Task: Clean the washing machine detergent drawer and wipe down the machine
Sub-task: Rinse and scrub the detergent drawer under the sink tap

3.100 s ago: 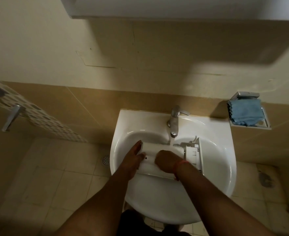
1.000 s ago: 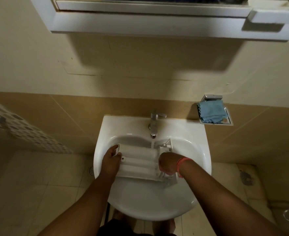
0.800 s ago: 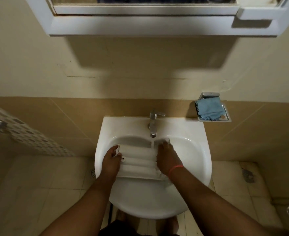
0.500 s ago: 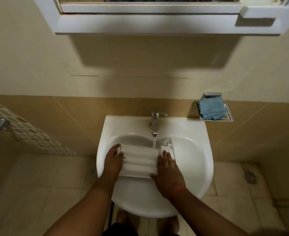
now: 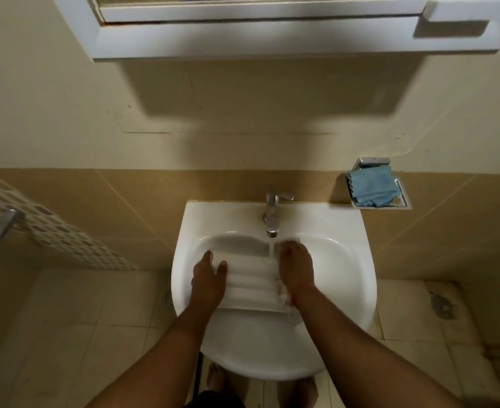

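You are holding the detergent drawer (image 5: 250, 282) across the bowl of the sink (image 5: 343, 290), under the tap (image 5: 272, 214), which is running a thin stream onto the drawer's far edge between your hands. Your left hand (image 5: 209, 276) is gripping the drawer's left end, thumb lying over the top. Your right hand (image 5: 297, 267) is resting over the right end with fingers reaching toward the tap; whether they are curling around the edge or lying flat, I cannot tell.

The risks, as I am judging them: the plastic is getting wet, so the drawer is likely becoming slippery, and a loose hold on the right could let that end drop and knock against the sink. Water striking the ribbed surface is also liable to be splashing over the front rim onto the floor (image 5: 66, 334), where your bare feet are standing. Tilting the drawer toward you would be sending the runoff the same way.

By count, you are working with one drawer, one sink and one tap. One blue cloth (image 5: 372, 189) is lying in one wall tray (image 5: 403, 201), well apart to the right. Two hands are on the drawer.
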### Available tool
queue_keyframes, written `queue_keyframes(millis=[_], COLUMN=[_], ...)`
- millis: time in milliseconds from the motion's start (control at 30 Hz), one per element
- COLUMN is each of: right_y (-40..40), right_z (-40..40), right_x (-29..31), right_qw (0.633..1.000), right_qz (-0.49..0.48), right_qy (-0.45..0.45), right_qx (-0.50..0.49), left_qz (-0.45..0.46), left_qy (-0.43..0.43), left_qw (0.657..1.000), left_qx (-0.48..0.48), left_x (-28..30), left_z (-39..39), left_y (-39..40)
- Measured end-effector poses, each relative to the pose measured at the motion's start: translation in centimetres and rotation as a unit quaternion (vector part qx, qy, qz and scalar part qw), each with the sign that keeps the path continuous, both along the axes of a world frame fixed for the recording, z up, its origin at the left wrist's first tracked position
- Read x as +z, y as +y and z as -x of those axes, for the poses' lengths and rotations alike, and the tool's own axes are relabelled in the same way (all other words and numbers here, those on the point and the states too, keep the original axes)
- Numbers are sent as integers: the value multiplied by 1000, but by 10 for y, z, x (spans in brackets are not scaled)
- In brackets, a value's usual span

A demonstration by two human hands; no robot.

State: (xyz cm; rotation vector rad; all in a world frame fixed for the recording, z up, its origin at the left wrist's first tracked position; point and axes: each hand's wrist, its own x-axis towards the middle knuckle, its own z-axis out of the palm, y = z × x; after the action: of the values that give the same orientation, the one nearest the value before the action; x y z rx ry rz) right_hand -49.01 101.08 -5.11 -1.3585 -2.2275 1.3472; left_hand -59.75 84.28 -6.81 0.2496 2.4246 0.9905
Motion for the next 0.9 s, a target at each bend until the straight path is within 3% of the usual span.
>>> queue_keyframes(millis=[33, 100, 167, 233, 267, 300, 333, 367, 433, 467, 600, 767, 900], right_y=[5, 11, 11, 14, 16, 17, 15, 11, -6, -20, -38, -12, -26], right_z=[16, 38, 43, 37, 32, 26, 17, 7, -29, -49, -76, -22, -43], right_x=[9, 18, 24, 24, 23, 25, 26, 19, -1, -9, -33, -31, -30], right_qw=[984, 894, 828, 820, 851, 914, 968, 979, 920, 890, 857, 875, 869], right_qz=[156, 403, 504, 517, 485, 391, 241, 67, -242, -314, -333, -277, -309], right_qy=[51, 145, 183, 181, 157, 96, 6, -56, -85, -96, -218, -253, -227], right_qx=[-77, -135, -168, -164, -126, -42, 75, 182, 295, 315, 328, 307, 312], left_qz=[20, 51, 83, 126, 143, 157, 170, 182, 191, 191, 153, 120, 101], left_qy=[10, 34, 68, 101, 131, 162, 183, 201, 221, 225, 207, 175, 147], left_qw=[1000, 998, 993, 983, 974, 963, 953, 944, 933, 931, 943, 960, 971], left_qx=[-10, -27, -49, -87, -118, -148, -171, -188, -209, -214, -208, -182, -159], left_x=[-2, -2, -5, -7, -8, -9, -8, -8, -14, -16, -21, -23, -23], left_z=[0, 0, 1, 1, 1, 2, 3, 5, 10, 11, 5, 0, -3], left_y=[2, 5, 7, 7, 6, 5, 5, 4, 4, 4, 5, 6, 8])
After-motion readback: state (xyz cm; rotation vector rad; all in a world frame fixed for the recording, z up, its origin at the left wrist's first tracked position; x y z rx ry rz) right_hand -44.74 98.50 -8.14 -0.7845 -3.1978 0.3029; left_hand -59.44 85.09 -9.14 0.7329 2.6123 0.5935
